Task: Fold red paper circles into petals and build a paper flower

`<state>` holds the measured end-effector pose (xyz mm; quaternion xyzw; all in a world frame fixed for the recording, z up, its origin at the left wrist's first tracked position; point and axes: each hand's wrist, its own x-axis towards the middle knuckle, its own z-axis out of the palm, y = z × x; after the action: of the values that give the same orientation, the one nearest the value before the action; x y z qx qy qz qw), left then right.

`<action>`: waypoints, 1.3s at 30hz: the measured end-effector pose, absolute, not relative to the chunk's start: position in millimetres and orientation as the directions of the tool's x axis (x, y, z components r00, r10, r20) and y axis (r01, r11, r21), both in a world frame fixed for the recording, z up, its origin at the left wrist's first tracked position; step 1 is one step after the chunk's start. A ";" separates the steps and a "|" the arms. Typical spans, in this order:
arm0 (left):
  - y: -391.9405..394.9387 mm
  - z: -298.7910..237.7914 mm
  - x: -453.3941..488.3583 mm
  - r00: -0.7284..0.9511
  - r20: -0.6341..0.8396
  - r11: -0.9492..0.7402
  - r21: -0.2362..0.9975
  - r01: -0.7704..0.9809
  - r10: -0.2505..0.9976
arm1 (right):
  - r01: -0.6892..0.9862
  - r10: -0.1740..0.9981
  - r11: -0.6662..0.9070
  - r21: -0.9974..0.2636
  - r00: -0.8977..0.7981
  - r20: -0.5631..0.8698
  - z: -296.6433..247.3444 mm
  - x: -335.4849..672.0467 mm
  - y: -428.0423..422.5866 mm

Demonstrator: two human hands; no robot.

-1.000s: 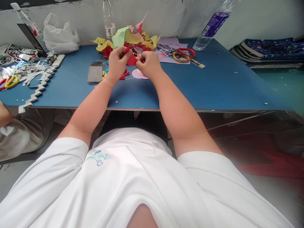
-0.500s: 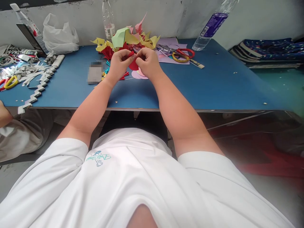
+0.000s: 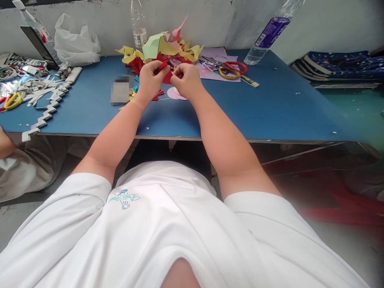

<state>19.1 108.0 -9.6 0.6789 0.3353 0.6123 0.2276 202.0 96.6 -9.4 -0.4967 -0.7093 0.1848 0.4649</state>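
Observation:
A piece of red paper (image 3: 167,78) is held up between my two hands over the blue table. My left hand (image 3: 152,82) pinches its left side, with a bit of red showing above the thumb. Close by on the right, my right hand (image 3: 186,81) has its thumb and forefinger pressed together at the paper's right edge. Fingers hide part of the paper. Just below lie pale pink paper circles (image 3: 174,93). Behind the hands is a heap of yellow, green, red and pink paper scraps (image 3: 152,47).
Scissors (image 3: 232,70) lie on purple paper (image 3: 216,52) at the back right, near a tilted bottle (image 3: 265,38). Folded paper strips (image 3: 51,108) and a white plastic bag (image 3: 76,44) are on the left. Another person's arm (image 3: 5,144) shows at the far left.
The red paper has turned a little between my fingers, and its rounded lower part shows less below them. Both hands remain in nearly the same place.

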 end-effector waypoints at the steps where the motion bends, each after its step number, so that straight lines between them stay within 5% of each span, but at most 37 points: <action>1: 108.0 -7.9 18.0 -0.002 0.679 -0.671 0.727 0.147 0.735 | 0.549 0.879 0.429 -0.717 -0.071 0.472 -11.1 204.0 99.9; 8: 98.9 11.6 2.0 -0.082 0.652 -0.649 0.758 0.064 0.753 | 0.663 0.896 0.273 -0.697 0.088 0.435 -21.2 213.5 119.8; 15: 103.8 -6.7 19.0 0.023 0.659 -0.654 0.739 0.161 0.751 | 0.446 0.833 0.504 -0.740 -0.024 0.553 -14.0 207.1 105.6; 32: 112.2 -14.0 17.0 0.129 0.565 -0.579 0.804 0.139 0.815 | 0.498 0.870 0.449 -0.741 -0.055 0.491 0.7 199.3 77.5; 39: 97.7 -2.2 20.0 -0.081 0.585 -0.589 0.808 -0.020 0.807 | 0.547 0.838 0.488 -0.680 -0.074 0.541 -14.1 205.2 100.3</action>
<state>20.0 97.7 -2.2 0.6009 0.3274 0.6582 0.3140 205.2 100.3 -14.1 -0.4827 -0.7170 0.1517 0.4795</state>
